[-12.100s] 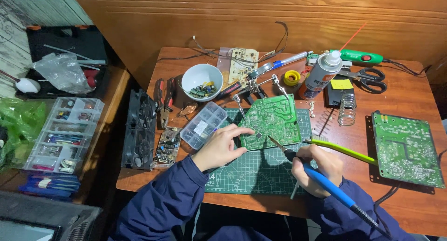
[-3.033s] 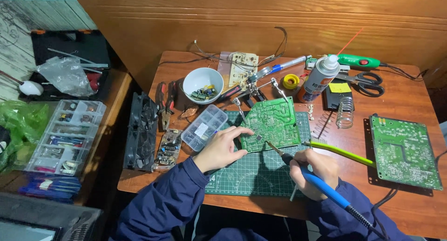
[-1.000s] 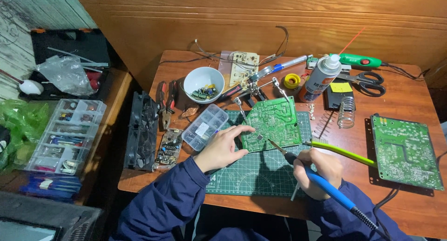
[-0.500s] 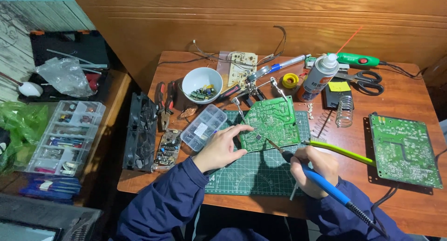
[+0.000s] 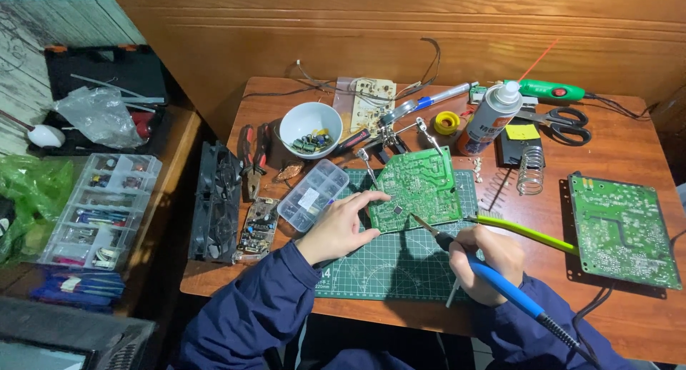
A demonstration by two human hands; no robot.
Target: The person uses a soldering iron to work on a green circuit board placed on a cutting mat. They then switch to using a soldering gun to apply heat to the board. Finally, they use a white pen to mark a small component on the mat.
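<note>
Left hand: my left hand (image 5: pixel 338 226) lies flat-ish on the green gridded cutting mat (image 5: pixel 386 266), fingers stretched out and loose, fingertips (image 5: pixel 379 196) touching the near-left edge of the green printed circuit board (image 5: pixel 416 189).
Right hand: my right hand (image 5: pixel 486 262) is curled tight around the blue-handled soldering iron (image 5: pixel 493 278), held like a pen.
Iron tip: it points far and left, meeting the near edge of the circuit board.
Board: it sits tilted over the far part of the mat, near the middle of the brown wooden table (image 5: pixel 629 152), with metal clip stand arms (image 5: pixel 393 131) just beyond it.
Yellow-green stick: a thin yellow-green rod (image 5: pixel 525 232) runs right from beside my right hand.
Left of board: a clear plastic compartment box (image 5: pixel 314 195) lies just beside my left hand; a white bowl of small parts (image 5: pixel 310 129) stands farther off.
Right side: a second green circuit board (image 5: pixel 623 229) lies well apart, flat.
Far side: a white spray can (image 5: pixel 489 118), black-handled scissors (image 5: pixel 564 123) and a wire coil spring stand (image 5: pixel 530 179).
</note>
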